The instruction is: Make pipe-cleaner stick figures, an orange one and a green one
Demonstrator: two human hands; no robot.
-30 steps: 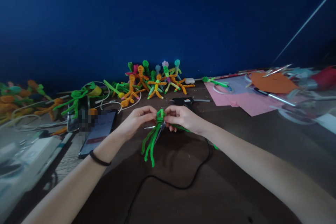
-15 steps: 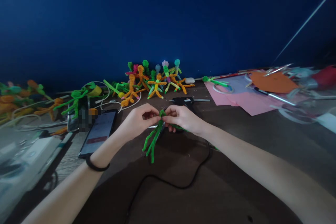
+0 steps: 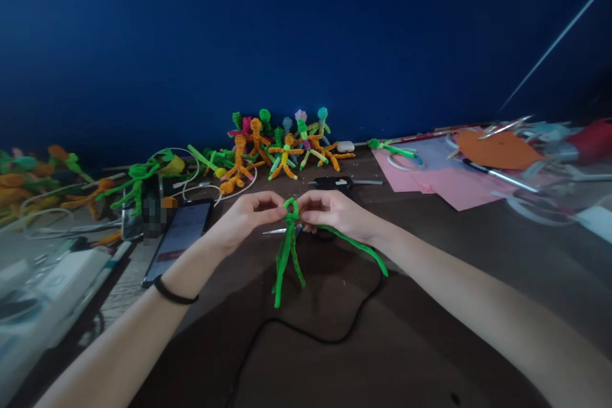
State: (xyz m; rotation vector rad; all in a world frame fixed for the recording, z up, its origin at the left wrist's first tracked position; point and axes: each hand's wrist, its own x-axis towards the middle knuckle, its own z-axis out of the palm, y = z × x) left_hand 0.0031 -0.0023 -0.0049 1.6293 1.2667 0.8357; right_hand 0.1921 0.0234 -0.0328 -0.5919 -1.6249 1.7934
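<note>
Green pipe cleaners (image 3: 284,261), twisted together below a small loop, hang between my hands over the dark table (image 3: 306,363). My left hand (image 3: 248,217) pinches the left side of the loop with thumb and forefinger. On the other side, my right hand (image 3: 335,211) pinches the same bundle, its lower fingers curled and partly hidden. A long green strand runs from under my right hand and droops to the right. Scissors (image 3: 276,231) lie behind the bundle, largely covered.
Behind my hands lie a black glue gun (image 3: 335,184) and several pipe-cleaner figures (image 3: 287,156). A phone (image 3: 182,236) is at the left, beside a white power strip (image 3: 71,280). Pink paper (image 3: 463,194) lies at the right. A black cord (image 3: 315,336) curves across the front.
The green bundle has turned: its loop now shows open between my fingers and its legs hang straighter. The long strand at the right has come into view. My left hand has shifted slightly left.
</note>
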